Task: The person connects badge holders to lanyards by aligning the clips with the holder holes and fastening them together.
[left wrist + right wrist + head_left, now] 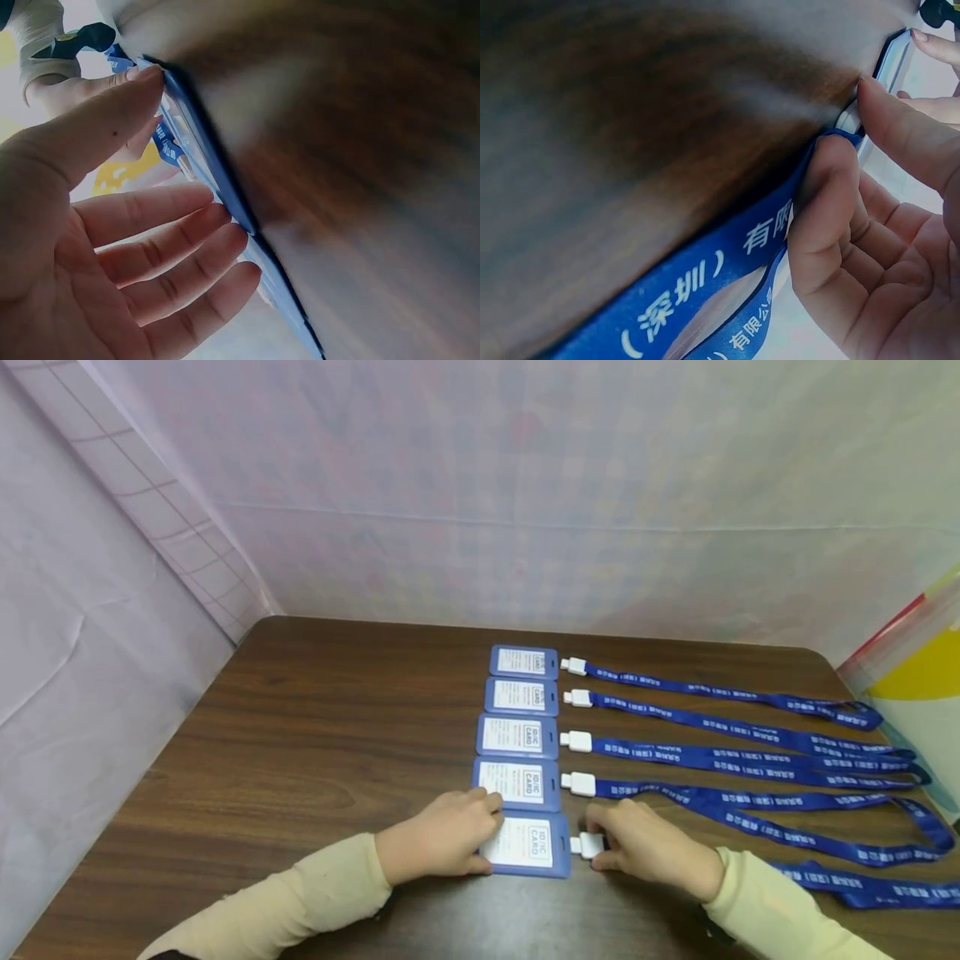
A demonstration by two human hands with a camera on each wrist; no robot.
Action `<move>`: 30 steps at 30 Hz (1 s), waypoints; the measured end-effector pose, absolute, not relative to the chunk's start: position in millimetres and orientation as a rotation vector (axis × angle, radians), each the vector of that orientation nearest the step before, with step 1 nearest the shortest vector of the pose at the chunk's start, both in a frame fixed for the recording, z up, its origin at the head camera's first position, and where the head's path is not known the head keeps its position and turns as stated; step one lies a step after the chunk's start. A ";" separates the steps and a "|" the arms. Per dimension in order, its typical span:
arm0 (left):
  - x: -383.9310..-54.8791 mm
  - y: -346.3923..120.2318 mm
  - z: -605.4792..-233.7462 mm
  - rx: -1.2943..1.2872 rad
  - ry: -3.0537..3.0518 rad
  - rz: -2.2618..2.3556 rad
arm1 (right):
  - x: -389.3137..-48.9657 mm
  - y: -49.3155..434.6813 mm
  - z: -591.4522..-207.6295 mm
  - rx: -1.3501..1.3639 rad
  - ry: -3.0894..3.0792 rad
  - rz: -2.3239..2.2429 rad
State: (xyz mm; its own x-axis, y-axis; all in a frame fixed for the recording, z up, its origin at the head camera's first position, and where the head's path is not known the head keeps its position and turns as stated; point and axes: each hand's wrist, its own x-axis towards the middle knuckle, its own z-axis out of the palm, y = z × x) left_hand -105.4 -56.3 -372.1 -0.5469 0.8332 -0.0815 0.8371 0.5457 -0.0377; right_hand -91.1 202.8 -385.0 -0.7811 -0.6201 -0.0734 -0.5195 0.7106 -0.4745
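The left hand (446,835) touches the left end of the nearest blue badge holder (558,866), thumb at its near corner and fingers by the far edge. In the left wrist view these fingers (176,259) look fairly straight against the blue holder (210,150). The right hand (652,843) pinches the white clip (592,845) of the nearest blue lanyard (892,889) between thumb and forefinger. That clip points at the holder's slotted end, a small gap between them. In the right wrist view, the lanyard strap (705,281) trails away from the curled forefinger.
Beyond the hands, several more badge holders (517,734) lie in a column. Each faces a white clip (579,742) on a blue lanyard (675,752) stretched rightward over the brown wooden table (322,718). Pale cloth (450,552) hangs behind the table and along its left.
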 end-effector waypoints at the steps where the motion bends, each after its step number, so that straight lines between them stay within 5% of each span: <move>1: -105.4 -56.1 -372.3 1.466 2.718 -0.121 | -91.2 202.7 -385.0 -0.917 2.690 -0.642; 30: -104.8 -49.3 -371.5 1.390 2.676 -0.087 | -92.9 198.1 -385.4 -1.014 2.717 -0.604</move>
State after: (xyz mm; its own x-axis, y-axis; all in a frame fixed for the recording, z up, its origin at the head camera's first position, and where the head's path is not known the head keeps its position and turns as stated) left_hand -104.8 -49.3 -371.5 -0.5694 0.8105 -0.1372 0.8177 0.5756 0.0065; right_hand -92.9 198.1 -385.4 -0.7513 -0.6595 -0.0254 -0.5866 0.6850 -0.4321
